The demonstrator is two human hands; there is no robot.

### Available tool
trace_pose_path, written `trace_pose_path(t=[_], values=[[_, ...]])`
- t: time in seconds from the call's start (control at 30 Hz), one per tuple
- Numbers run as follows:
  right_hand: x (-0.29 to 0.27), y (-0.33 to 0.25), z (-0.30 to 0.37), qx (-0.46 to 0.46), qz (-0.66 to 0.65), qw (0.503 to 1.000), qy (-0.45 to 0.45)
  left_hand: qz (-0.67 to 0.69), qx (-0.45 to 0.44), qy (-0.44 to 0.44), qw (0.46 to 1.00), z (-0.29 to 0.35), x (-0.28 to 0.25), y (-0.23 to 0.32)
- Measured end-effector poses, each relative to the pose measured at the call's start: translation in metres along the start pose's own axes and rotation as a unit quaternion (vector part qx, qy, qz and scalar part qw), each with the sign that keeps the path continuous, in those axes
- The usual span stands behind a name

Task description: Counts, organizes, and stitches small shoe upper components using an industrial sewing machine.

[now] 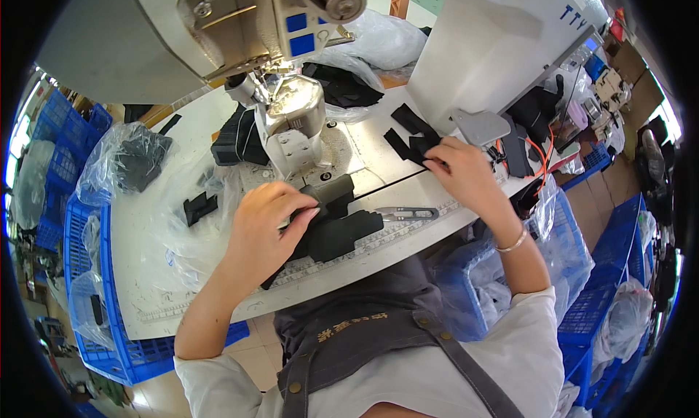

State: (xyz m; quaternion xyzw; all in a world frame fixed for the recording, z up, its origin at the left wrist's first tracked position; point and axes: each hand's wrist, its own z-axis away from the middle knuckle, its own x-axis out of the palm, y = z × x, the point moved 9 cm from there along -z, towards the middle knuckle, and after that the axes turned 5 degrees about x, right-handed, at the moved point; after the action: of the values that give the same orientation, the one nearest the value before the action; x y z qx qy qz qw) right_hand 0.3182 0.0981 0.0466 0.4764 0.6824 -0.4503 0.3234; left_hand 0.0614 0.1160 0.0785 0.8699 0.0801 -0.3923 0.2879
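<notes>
My left hand (266,225) is closed, thumb and fingertips together at the edge of a dark fabric piece (338,236) that lies at the table's front edge. A rolled or folded dark part (335,190) rests against that piece. Over on the right, my right hand (464,172) has its fingertips closed on the end of some black fabric strips (415,130), beside the white machine column. Thread snips (411,213) lie between the two hands, close to the ruler tape. In front of me stands the sewing machine, its metal post (295,123) beyond my left hand.
The machine's head (240,25) overhangs the white table (138,272). Clear plastic bags (120,163) and a small black piece (200,208) lie on the left. Blue crates (109,352) stand below on both sides. Orange cables (547,156) hang at the right.
</notes>
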Motion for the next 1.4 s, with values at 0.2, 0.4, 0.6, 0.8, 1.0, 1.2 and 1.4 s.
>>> trace_pose_path(t=[0.2, 0.4, 0.6, 0.8, 1.0, 1.2, 1.4], values=[[0.072, 0.022, -0.053, 0.066, 0.083, 0.990, -0.098, -0.116, 0.017, -0.090, 0.989, -0.019, 0.045, 0.001], [0.096, 0.021, -0.076, 0.041, -0.022, 0.979, -0.200, -0.138, -0.005, -0.079, 0.987, -0.016, 0.054, -0.007], [0.085, 0.017, -0.079, 0.008, -0.107, 0.981, -0.159, -0.083, 0.005, -0.029, 0.996, -0.020, 0.045, -0.011], [0.039, 0.008, -0.066, 0.022, -0.224, 0.973, -0.042, -0.055, 0.034, 0.015, 0.998, -0.015, 0.034, -0.009], [0.031, 0.006, -0.047, 0.040, -0.387, 0.921, -0.018, -0.083, 0.048, 0.020, 0.995, -0.014, 0.026, -0.011], [-0.003, -0.061, -0.034, -0.134, -0.518, 0.841, -0.074, 0.078, -0.056, -0.008, 0.995, -0.029, -0.001, 0.007], [-0.012, -0.108, -0.024, -0.199, -0.440, 0.843, -0.237, 0.310, -0.090, -0.065, 0.944, -0.033, -0.003, 0.011]])
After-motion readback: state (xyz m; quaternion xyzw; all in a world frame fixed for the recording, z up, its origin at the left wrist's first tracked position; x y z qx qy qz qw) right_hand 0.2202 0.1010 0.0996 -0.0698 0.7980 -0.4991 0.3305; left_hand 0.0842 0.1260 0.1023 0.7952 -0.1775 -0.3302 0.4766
